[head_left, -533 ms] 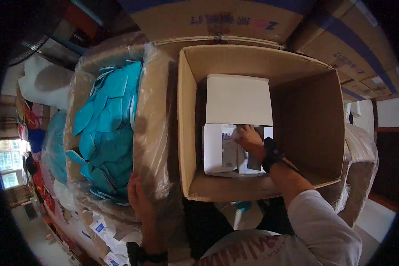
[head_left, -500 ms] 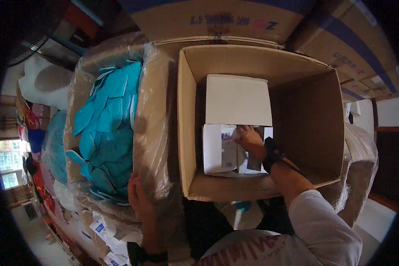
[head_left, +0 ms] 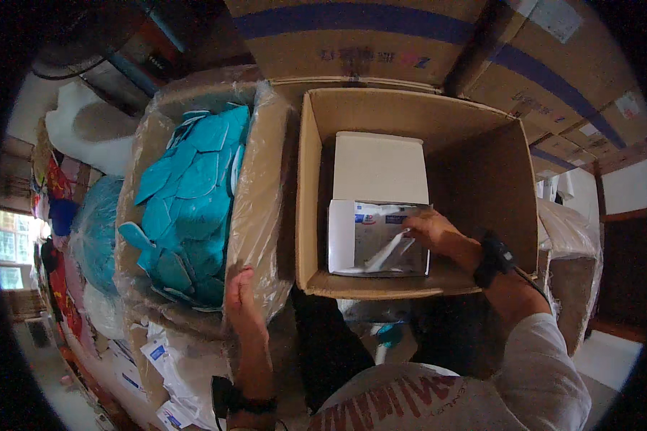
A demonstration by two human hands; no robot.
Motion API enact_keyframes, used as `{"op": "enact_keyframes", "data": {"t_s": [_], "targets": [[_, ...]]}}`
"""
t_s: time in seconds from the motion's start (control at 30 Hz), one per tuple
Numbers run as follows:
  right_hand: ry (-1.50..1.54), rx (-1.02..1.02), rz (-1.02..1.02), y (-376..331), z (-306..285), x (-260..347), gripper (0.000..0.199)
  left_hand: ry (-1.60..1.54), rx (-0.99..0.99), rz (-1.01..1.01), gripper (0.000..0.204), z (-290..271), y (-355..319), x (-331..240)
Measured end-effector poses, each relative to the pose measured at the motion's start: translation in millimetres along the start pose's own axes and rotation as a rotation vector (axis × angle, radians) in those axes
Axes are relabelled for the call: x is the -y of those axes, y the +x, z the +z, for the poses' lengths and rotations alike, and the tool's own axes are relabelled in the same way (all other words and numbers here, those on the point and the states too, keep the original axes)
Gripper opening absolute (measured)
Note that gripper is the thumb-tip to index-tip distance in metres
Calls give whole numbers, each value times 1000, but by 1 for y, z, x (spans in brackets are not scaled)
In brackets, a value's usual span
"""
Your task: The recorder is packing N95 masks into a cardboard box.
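My right hand [head_left: 435, 231] reaches into a big brown carton and is closed on the end of a thin whitish packet [head_left: 392, 251], smeared by motion. This packet slants down over the contents of a small white box [head_left: 343, 237], whose lid [head_left: 379, 167] is folded back. Silvery flat packets [head_left: 370, 224] with blue and white print lie inside that box. Beside the plastic-lined carton to the left is my left hand [head_left: 243, 291], seen edge-on with its fingers extended and nothing visible in it. Its fingertips are close to the plastic liner [head_left: 259, 244]; whether they touch it I cannot tell.
The big brown carton [head_left: 308, 187] surrounds the white box. Many teal flat pads [head_left: 194, 194] fill the lined carton. White printed packets [head_left: 169, 373] lie at lower left. Stacked cartons [head_left: 352, 43] stand behind, and a plastic-covered carton [head_left: 568, 237] is at right.
My right hand has moved right within the box and now drags a whitish packet with it. My left hand has shifted slightly right in view. The whole view has turned a little.
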State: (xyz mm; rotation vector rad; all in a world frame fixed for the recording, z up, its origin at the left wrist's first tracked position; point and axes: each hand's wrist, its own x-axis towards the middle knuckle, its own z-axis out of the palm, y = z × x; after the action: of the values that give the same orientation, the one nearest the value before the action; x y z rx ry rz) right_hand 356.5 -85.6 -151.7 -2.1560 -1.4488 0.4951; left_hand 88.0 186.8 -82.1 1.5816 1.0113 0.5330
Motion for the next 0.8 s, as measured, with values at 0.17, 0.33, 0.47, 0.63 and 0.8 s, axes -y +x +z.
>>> {"op": "enact_keyframes", "data": {"t_s": [0.17, 0.33, 0.47, 0.63, 0.8], "targets": [[106, -372, 39, -17, -69, 76, 18, 76, 365, 202, 22, 25, -34, -26], [15, -500, -255, -42, -109, 148, 25, 386, 366, 916, 34, 62, -69, -123], [211, -555, -177, -66, -101, 198, 20, 456, 573, 1055, 29, 64, -92, -147], [878, -396, 36, -98, -84, 215, 25, 596, 867, 772, 23, 36, -107, -141], [158, -27, -229, -110, -98, 240, 25, 711, 939, 882, 22, 11, -132, -146]]}}
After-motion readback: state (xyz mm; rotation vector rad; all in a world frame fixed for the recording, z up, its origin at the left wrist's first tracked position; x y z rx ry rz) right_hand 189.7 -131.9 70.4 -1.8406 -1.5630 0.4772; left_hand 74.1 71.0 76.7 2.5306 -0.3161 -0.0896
